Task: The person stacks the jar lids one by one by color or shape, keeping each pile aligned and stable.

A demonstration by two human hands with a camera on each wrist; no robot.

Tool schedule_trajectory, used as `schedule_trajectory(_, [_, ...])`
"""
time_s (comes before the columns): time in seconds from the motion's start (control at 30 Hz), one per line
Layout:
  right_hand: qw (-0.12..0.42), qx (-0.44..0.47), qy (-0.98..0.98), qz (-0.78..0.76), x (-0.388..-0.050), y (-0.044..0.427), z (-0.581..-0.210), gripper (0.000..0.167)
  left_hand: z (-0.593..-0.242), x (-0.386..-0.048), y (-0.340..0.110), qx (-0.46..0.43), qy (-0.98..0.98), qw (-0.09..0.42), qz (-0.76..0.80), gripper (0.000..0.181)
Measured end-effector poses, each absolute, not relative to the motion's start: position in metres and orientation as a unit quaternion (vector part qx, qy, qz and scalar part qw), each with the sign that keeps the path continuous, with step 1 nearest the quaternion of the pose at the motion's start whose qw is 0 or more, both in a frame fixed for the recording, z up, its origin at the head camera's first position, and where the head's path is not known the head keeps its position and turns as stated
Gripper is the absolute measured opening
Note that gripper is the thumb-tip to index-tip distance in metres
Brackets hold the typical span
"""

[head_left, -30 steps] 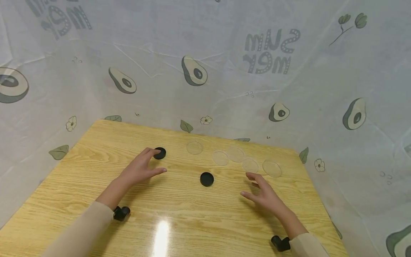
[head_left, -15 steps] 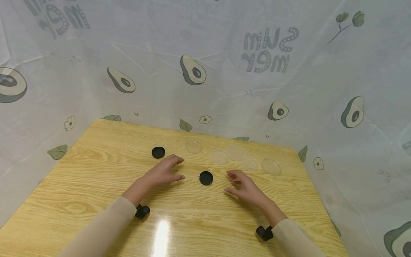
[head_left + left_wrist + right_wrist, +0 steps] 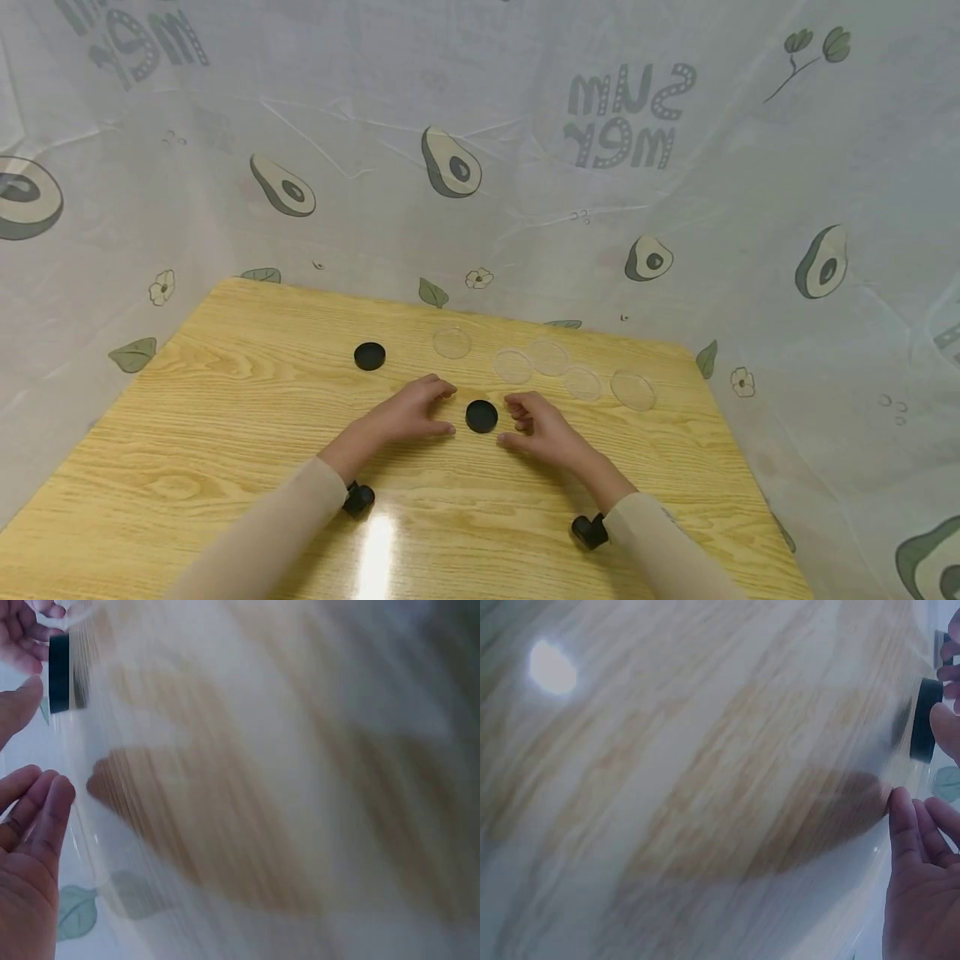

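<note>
Two black round discs, shaped like shallow caps, lie on the wooden table. The nearer black disc sits between both hands; its thick dark side shows in the left wrist view and in the right wrist view. Just left of it is my left hand, thumb and fingers apart and holding nothing. My right hand is close on its right side, fingers loosely bent, also holding nothing. A small gap separates each hand from this disc in the head view. The farther black disc lies up and left.
Several clear, thin round discs lie toward the back, among them one at the left and one at the far right. A patterned curtain hangs behind the table's back edge. Black wrist devices, left and right, sit by the sleeves.
My left hand has left the farther black disc and moved right toward the nearer one. My right hand has moved left toward the same disc. Both discs stay in place.
</note>
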State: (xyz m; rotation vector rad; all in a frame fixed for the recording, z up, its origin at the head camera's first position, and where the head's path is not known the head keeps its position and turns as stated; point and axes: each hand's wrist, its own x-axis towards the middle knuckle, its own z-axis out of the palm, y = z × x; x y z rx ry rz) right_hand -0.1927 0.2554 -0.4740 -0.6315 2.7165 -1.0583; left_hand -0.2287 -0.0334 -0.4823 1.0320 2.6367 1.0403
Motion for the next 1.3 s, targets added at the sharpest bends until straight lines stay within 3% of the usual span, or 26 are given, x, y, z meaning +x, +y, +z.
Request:
schedule_trajectory(0.57, [0.084, -0.203, 0.917, -0.334, -0.201, 0.232, -0.479, 0.059, -0.484, -0.229, 0.001, 0.338, 0.875, 0.097, 0.332, 0.062])
schedule_trajectory(1.0, [0.082, -0.187, 0.923, -0.325, -0.198, 0.222, -0.477, 0.049, -0.484, -0.229, 0.015, 0.318, 0.889, 0.098, 0.314, 0.038])
schedule_trajectory(1.3, [0.073, -0.188, 0.924, -0.324, -0.197, 0.22, -0.477, 0.047, -0.48, -0.226, 0.015, 0.313, 0.894, 0.091, 0.308, 0.036])
